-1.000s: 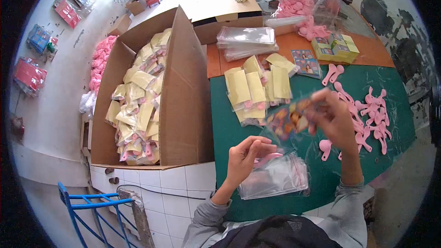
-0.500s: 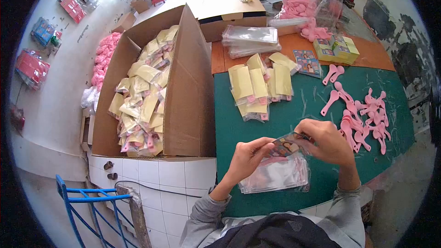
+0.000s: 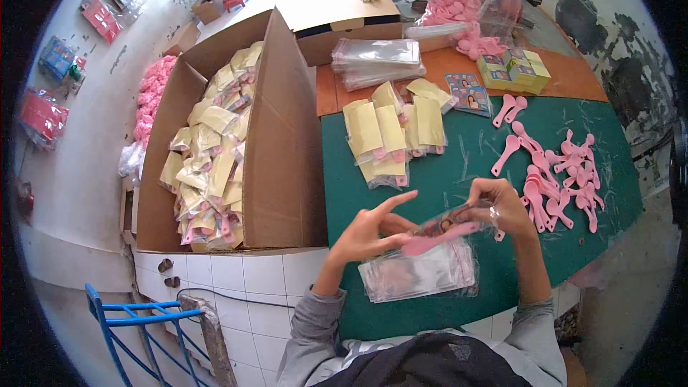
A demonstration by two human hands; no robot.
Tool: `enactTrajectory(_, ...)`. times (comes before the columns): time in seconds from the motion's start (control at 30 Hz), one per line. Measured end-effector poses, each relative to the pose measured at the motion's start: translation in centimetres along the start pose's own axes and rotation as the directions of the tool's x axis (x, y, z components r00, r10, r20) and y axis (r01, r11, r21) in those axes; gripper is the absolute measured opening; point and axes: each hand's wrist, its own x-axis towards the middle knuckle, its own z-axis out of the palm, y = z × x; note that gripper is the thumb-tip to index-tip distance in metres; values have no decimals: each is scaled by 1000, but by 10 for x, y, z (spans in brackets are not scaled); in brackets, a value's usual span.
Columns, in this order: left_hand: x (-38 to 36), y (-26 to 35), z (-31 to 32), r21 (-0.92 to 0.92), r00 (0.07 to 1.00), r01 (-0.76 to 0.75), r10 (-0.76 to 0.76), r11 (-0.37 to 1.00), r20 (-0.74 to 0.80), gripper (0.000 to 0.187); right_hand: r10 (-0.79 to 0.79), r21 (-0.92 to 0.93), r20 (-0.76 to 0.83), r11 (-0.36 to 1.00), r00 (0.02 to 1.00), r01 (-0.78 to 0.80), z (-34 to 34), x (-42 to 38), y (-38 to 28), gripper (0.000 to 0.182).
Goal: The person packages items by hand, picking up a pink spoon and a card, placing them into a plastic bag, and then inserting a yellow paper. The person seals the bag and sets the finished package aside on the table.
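Observation:
A clear bag with a printed card inside [image 3: 438, 225] hangs between my hands, a pink spoon [image 3: 441, 239] along its lower side. My right hand [image 3: 499, 204] pinches the bag's right end. My left hand [image 3: 369, 235] has its index finger stretched out, its thumb touching the left end of the spoon and bag. Below lies a stack of clear bags [image 3: 412, 276] on the green table mat [image 3: 459, 168]. Loose pink spoons [image 3: 566, 179] are scattered to the right. Packed bags with yellow cards [image 3: 390, 129] lie beyond my hands.
A large cardboard box [image 3: 287, 150] of packed bags stands left. Toward the back are more clear bags [image 3: 376, 57], card stacks [image 3: 512, 72], printed cards [image 3: 468, 93] and a large bag of pink spoons [image 3: 459, 3]. A blue metal frame [image 3: 143, 308] stands lower left.
A pink spoon now shows along the bag between my hands. My left hand's fingers have spread from their pinch. The whole view has shifted slightly.

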Motion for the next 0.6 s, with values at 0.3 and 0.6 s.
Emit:
enactTrajectory(0.3,-17,-20,7,-121,989,72,-86,990,-118,47,193,96,-16,977,981,-191,15,-32,8,14)
enactTrajectory(0.6,-22,-25,40,-429,954,172,-259,887,-154,47,-338,-518,-366,848,867,111,64,-26,-4,23)
